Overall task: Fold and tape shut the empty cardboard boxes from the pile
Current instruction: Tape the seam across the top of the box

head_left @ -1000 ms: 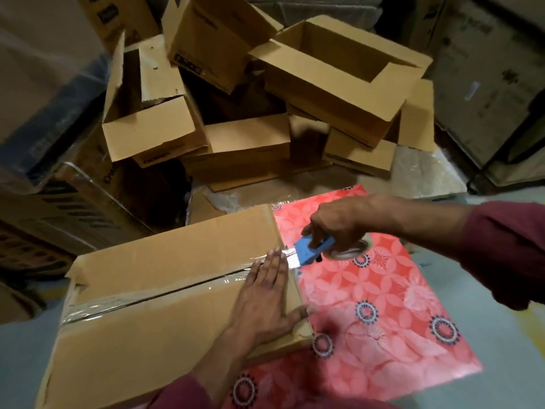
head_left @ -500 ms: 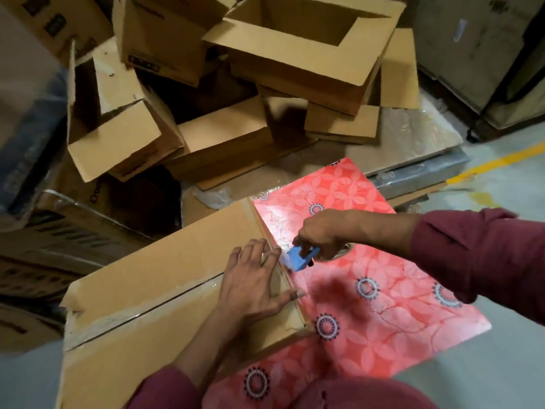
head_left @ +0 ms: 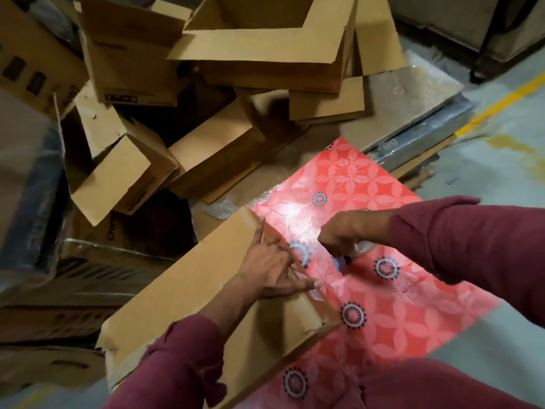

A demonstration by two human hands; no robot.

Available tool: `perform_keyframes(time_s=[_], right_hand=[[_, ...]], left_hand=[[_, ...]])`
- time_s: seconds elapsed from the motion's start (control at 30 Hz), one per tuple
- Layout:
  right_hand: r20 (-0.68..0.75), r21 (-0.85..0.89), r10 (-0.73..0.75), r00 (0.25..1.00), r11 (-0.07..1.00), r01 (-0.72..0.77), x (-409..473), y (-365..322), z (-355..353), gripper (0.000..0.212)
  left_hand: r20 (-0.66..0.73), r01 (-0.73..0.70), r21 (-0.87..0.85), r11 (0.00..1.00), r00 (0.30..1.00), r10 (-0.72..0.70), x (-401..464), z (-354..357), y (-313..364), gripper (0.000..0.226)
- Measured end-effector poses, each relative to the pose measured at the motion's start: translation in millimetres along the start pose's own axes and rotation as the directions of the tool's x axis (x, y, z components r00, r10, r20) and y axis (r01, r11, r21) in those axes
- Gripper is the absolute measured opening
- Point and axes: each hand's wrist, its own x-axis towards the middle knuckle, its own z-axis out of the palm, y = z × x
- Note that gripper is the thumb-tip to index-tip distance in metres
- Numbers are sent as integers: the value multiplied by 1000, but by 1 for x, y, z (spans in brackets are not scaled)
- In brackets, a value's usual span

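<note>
The closed cardboard box lies nearest, on the red flowered sheet, with its long axis running from near left to far right; its far-right end sits on the sheet's middle. The left hand rests flat on that end, fingers spread and straight over the top edge, thumb stretched toward the corner. Just beside it, clear of the box, the right hand is curled tight around a tape dispenser, of which only a bluish tip and a bit of the roll show; blur hides the rest. Both arms wear maroon sleeves. Beyond the sheet lies a board wrapped in clear film. Farthest back, the pile of open boxes leans at mixed angles, flaps loose.
</note>
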Motion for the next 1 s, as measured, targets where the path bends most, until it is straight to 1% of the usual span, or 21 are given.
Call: perform_keyframes(time_s=[0.07,0.1,0.13,0.2,0.27,0.3,0.4,0.47,0.5,0.57,0.6,0.63,0.67,0.73,0.77,0.8,0.83,0.87,0.9,0.93,1.0], right_hand=[[47,66,-115,992,992,112,9,15,12,42],[43,113,-140,989,985,134,12,21,12,53],[25,129,-159,987,979,154,14,29,11,56],[30,199,-155,987,969,146,18,40,8,42],[5,267,-136,991,955,130,23,54,11,35],[-6,305,-136,991,943,132,25,60,13,35],[-64,390,-111,992,912,128,22,77,19,35],[-76,422,-96,992,899,120,16,84,21,37],[-81,444,-86,993,889,113,12,86,21,39],[-96,480,-68,993,871,106,7,90,27,42],[-104,507,-51,993,856,97,7,92,31,43],[-106,549,-25,994,832,79,8,95,37,44],[-102,600,2,995,798,60,8,99,42,43],[-84,729,27,996,684,43,9,106,56,39],[-78,788,22,997,614,48,11,108,62,38],[-77,833,10,997,550,59,13,108,69,40],[-75,868,3,997,493,64,14,107,74,44],[-76,898,5,997,436,66,14,105,78,46],[-81,918,14,997,391,69,14,105,78,47],[-90,921,34,995,383,70,12,104,78,46],[-113,883,92,989,465,58,11,102,75,37]], left_hand=[[87,-26,24,999,996,24,7,-5,-2,98],[138,-39,49,998,990,32,12,-7,-1,97],[210,-53,83,995,977,34,19,-9,3,98],[413,-45,159,986,910,-25,40,-5,13,102],[601,31,201,979,785,-148,62,6,28,110],[646,75,203,976,739,-191,69,7,37,113],[669,154,200,968,700,-250,72,8,65,111],[665,224,135,965,702,-256,76,11,75,109],[677,277,63,959,694,-245,83,15,77,107],[732,406,-191,894,666,-146,96,16,79,105],[757,439,-323,838,652,-50,102,15,82,102],[746,435,-417,798,665,27,105,9,88,100],[712,394,-458,797,699,63,107,5,94,99],[583,254,-417,873,812,42,108,-3,101,92],[473,199,-385,901,881,7,106,-6,101,82],[337,162,-414,896,941,-14,102,-12,99,72],[193,147,-491,859,979,-57,96,-17,96,65],[56,126,-577,807,992,-115,87,-24,90,63],[-51,112,-630,768,981,-185,78,-27,82,62],[-123,109,-662,742,960,-251,67,-27,73,62],[-209,148,-699,699,893,-398,44,-18,49,53]])
